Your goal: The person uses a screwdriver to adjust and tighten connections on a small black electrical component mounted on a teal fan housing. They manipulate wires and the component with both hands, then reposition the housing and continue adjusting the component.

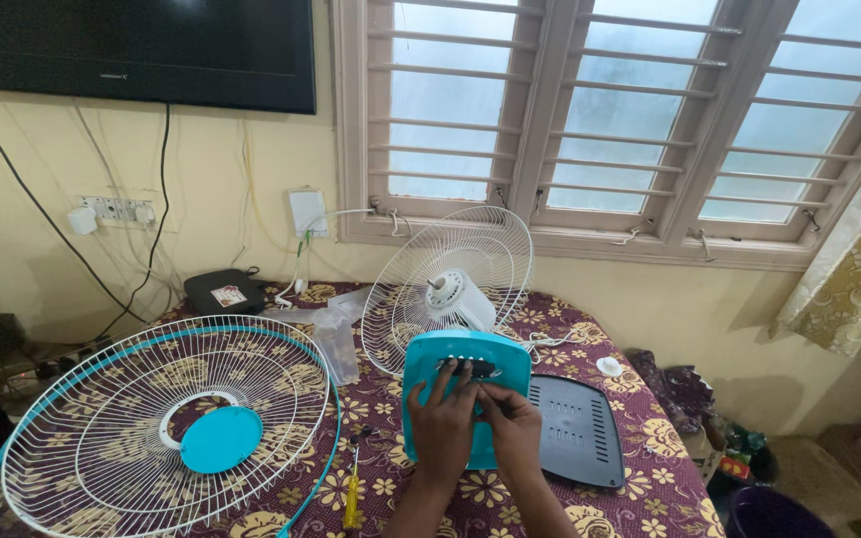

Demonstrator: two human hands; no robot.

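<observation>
The turquoise fan base (465, 359) stands tilted on the counter (650, 478), just in front of the rear wire guard (450, 284) with the white motor housing (455, 297) at its middle. Both hands rest against the face of the base. The left hand (442, 423) lies with its fingers stretched up to the small black switch panel (477, 368) near the top edge, fingertips touching it, not closed round anything. The right hand (512, 428) is partly curled just beside it, finger and thumb pinched at the lower edge of the same panel; whether it holds anything small there cannot be told. A dark grey vented bottom plate (578, 430) lies flat to the right of the base, touching it or nearly so. To the left, the front wire guard (166, 423) with a turquoise rim and turquoise centre disc lies flat on the flowered cloth. A yellow-handled screwdriver (353, 493) lies between that guard and the left forearm. A clear plastic fan blade (336, 334) sits behind.
</observation>
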